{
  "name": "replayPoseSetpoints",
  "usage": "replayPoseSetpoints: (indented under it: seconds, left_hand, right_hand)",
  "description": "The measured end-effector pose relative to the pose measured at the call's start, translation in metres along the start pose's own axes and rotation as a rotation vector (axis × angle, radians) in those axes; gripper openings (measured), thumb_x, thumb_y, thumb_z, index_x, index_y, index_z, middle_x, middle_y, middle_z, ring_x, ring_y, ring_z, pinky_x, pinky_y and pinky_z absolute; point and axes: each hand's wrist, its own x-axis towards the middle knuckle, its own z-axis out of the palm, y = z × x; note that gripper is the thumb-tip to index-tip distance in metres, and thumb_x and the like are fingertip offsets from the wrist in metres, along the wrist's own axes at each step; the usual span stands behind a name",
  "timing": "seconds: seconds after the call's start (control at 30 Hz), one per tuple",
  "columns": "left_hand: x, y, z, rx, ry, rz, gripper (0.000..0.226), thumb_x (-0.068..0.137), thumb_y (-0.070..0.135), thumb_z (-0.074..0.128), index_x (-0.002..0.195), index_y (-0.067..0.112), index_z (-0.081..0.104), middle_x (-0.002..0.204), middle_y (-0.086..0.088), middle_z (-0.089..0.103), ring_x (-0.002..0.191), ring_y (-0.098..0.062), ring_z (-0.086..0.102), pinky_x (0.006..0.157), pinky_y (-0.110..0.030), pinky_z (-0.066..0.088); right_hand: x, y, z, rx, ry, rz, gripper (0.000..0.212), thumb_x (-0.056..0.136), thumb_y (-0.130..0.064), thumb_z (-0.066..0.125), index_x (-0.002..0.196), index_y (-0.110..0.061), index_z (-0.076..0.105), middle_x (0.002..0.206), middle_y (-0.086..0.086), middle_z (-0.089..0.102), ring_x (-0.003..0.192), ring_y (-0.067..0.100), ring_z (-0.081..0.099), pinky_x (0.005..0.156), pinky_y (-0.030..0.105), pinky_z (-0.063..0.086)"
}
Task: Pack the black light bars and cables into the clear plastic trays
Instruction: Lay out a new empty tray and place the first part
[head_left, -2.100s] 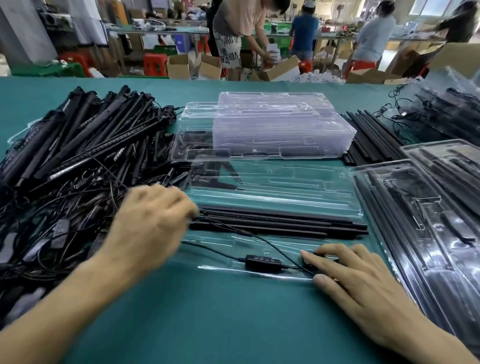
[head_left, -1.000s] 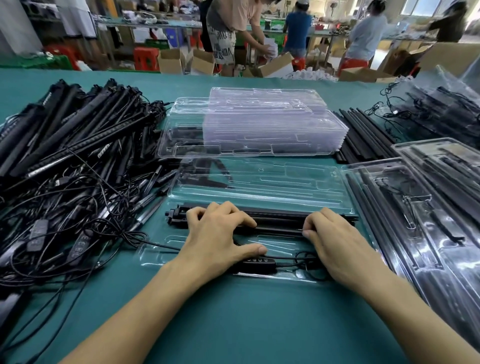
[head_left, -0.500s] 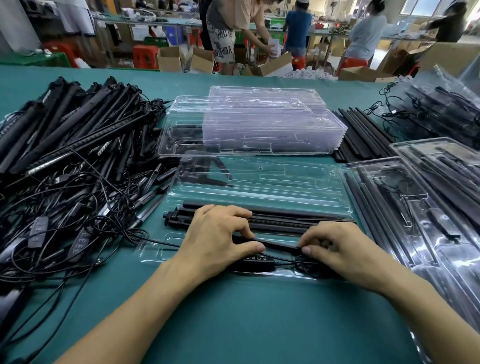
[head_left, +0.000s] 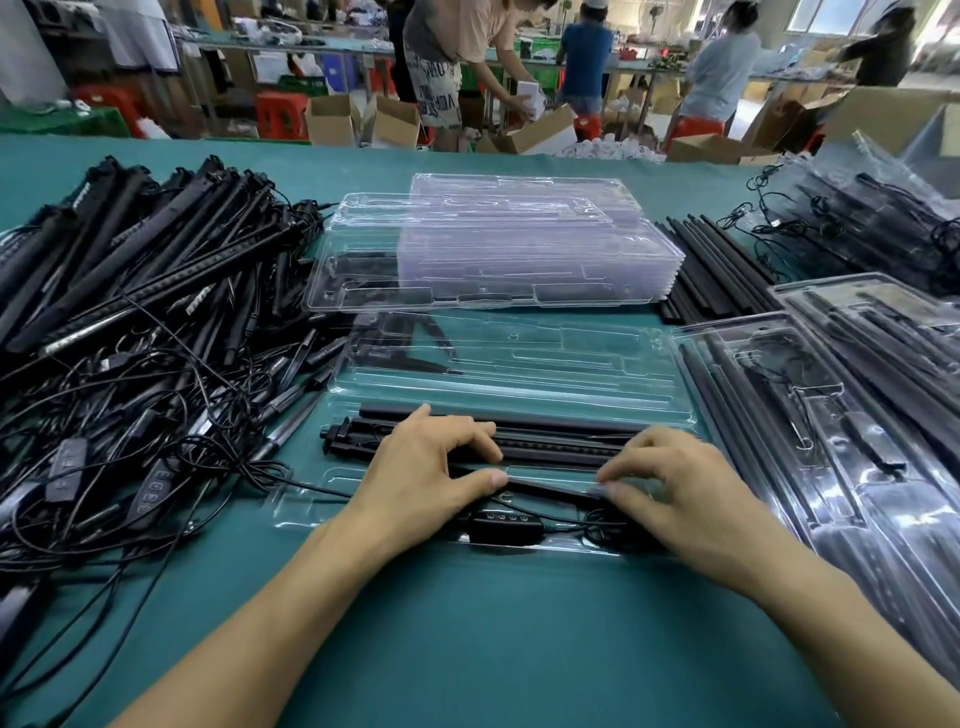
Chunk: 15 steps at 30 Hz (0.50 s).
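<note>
An open clear plastic tray (head_left: 511, 387) lies in front of me on the green table. Black light bars (head_left: 561, 441) sit lengthwise in its near half. My left hand (head_left: 426, 473) has its fingers curled over them and its thumb against a thin black bar (head_left: 550, 488). My right hand (head_left: 680, 488) pinches the right end of that thin bar. A black cable controller (head_left: 506, 522) and a coiled cable (head_left: 610, 525) lie along the tray's near edge, partly under my hands.
A tangled heap of light bars and cables (head_left: 140, 332) fills the left. Stacked clear trays (head_left: 498, 249) stand behind. Loose black rods (head_left: 711, 275) and packed trays (head_left: 841, 415) lie on the right. People work at benches beyond the table.
Both hands went from pressing flat on the light bars to the thin bar nearer me. My right hand drew back toward the cable coil and pinched the bar's end.
</note>
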Motion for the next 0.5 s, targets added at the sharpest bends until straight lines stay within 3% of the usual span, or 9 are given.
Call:
replayPoseSetpoints:
  seconds: [0.07, 0.17, 0.23, 0.33, 0.4, 0.5]
  left_hand:
    - [0.0, -0.001, 0.0, 0.003, 0.005, 0.013, 0.011, 0.081, 0.035, 0.079, 0.076, 0.029, 0.072, 0.124, 0.009, 0.068, 0.12, 0.004, 0.055, 0.121, -0.03, 0.015]
    - [0.001, -0.002, 0.001, 0.005, 0.017, 0.013, 0.016, 0.083, 0.038, 0.076, 0.07, 0.032, 0.068, 0.123, 0.012, 0.068, 0.119, 0.006, 0.055, 0.121, -0.03, 0.016]
    - [0.001, -0.004, 0.003, -0.004, 0.026, 0.011, 0.009, 0.081, 0.037, 0.078, 0.083, 0.031, 0.072, 0.119, 0.019, 0.067, 0.113, 0.013, 0.053, 0.121, -0.032, 0.017]
    - [0.001, -0.006, 0.005, 0.034, 0.032, 0.035, 0.028, 0.082, 0.038, 0.078, 0.108, 0.03, 0.07, 0.115, 0.023, 0.066, 0.106, 0.012, 0.054, 0.122, -0.031, 0.015]
    - [0.002, -0.005, 0.005, 0.037, 0.03, 0.045, 0.029, 0.082, 0.038, 0.078, 0.108, 0.03, 0.072, 0.121, 0.017, 0.067, 0.109, 0.013, 0.051, 0.121, -0.03, 0.014]
    - [0.003, -0.005, 0.005, 0.05, 0.035, 0.055, 0.028, 0.082, 0.037, 0.078, 0.107, 0.028, 0.073, 0.124, 0.013, 0.067, 0.111, 0.013, 0.049, 0.119, -0.029, 0.017]
  right_hand:
    - [0.002, 0.005, -0.002, 0.019, 0.104, 0.029, 0.021, 0.092, -0.023, 0.064, 0.108, -0.035, 0.07, 0.101, -0.018, 0.058, 0.102, 0.006, 0.053, 0.091, 0.028, 0.042]
    - [0.007, 0.01, -0.003, -0.028, 0.053, 0.091, 0.028, 0.091, -0.018, 0.066, 0.113, -0.034, 0.07, 0.105, -0.015, 0.064, 0.107, 0.012, 0.057, 0.098, 0.033, 0.044]
    - [0.01, 0.011, -0.008, -0.023, 0.034, 0.153, 0.027, 0.087, -0.017, 0.071, 0.108, -0.034, 0.072, 0.103, -0.012, 0.068, 0.104, 0.013, 0.061, 0.096, 0.036, 0.047]
    - [0.012, 0.013, -0.016, -0.118, 0.093, 0.247, 0.013, 0.083, -0.024, 0.075, 0.089, -0.036, 0.073, 0.088, -0.014, 0.069, 0.092, 0.016, 0.064, 0.079, 0.034, 0.051]
    - [0.011, 0.013, -0.017, -0.179, 0.114, 0.264, 0.011, 0.082, -0.025, 0.076, 0.083, -0.035, 0.073, 0.084, -0.011, 0.069, 0.089, 0.019, 0.064, 0.075, 0.033, 0.05]
    - [0.01, 0.013, -0.019, -0.226, 0.046, 0.267, 0.014, 0.084, -0.023, 0.072, 0.092, -0.035, 0.075, 0.097, -0.008, 0.071, 0.095, 0.021, 0.064, 0.082, 0.034, 0.051]
